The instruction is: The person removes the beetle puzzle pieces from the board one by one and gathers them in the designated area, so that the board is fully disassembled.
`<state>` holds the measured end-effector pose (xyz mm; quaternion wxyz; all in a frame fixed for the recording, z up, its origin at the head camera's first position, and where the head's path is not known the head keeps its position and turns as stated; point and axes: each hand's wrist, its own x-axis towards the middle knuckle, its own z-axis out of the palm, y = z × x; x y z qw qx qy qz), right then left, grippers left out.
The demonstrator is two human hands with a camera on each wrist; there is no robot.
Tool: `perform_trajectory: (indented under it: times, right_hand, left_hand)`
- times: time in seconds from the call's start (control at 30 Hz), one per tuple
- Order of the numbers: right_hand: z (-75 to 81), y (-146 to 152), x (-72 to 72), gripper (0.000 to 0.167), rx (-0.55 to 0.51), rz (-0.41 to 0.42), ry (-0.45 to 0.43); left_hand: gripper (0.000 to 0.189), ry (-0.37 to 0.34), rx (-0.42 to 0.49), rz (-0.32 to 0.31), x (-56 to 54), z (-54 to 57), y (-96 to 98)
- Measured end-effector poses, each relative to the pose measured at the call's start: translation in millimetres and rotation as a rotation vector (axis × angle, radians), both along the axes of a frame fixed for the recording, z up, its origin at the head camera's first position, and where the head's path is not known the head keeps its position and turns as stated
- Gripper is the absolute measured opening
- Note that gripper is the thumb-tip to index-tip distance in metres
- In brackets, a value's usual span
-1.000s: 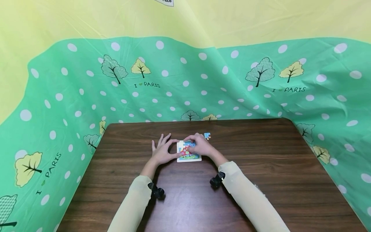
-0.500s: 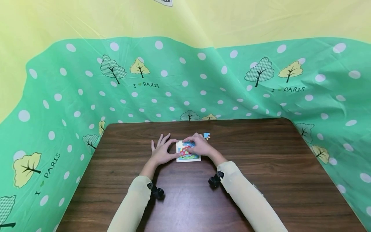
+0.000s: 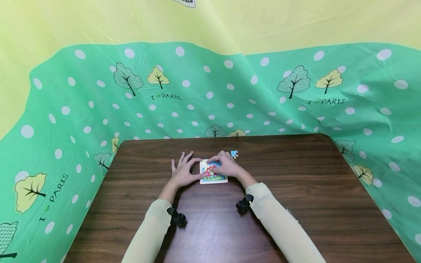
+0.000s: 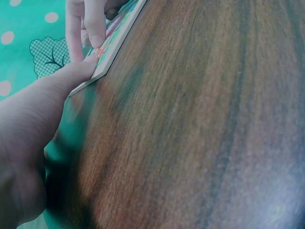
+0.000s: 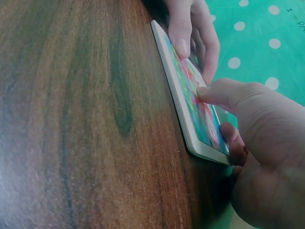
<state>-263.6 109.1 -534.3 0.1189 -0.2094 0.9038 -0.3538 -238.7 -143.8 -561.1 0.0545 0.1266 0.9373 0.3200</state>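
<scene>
A small jigsaw puzzle [image 3: 213, 178] in a white-edged frame lies flat on the table, its picture red, blue and green. My left hand [image 3: 184, 172] holds its left side, thumb on the near part and index finger at the far left corner, other fingers spread. Over the puzzle's far right part, my right hand [image 3: 227, 165] bends with its thumb [image 5: 212, 93] on the picture and index finger towards the far edge. I cannot tell whether a separate piece is between those fingers. A loose blue puzzle piece [image 3: 234, 153] lies just beyond the right hand.
The dark wooden table [image 3: 296, 204] extends around the puzzle. Behind it hangs a green and yellow cloth [image 3: 197, 98] with dots and printed trees. Small black cameras sit at both wrists, below the pale sleeves [image 3: 276, 212].
Both hands keep almost the same pose on the puzzle. The head view shifts very slightly; the loose piece stays in place.
</scene>
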Motion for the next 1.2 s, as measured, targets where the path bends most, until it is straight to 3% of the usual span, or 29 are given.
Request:
perform_trajectory:
  times: [0.87,1.2]
  right_hand:
    - [-0.6,1.2,2.3,0.031,-0.046,-0.007,0.002]
    - [-4.9,2.7,2.1,0.049,-0.078,-0.025,0.033]
  left_hand:
    - [0.072,0.002,-0.014,-0.001,-3.0,-4.4,-1.5]
    - [0.073,0.002,-0.010,0.000,-2.9,-5.7,-2.0]
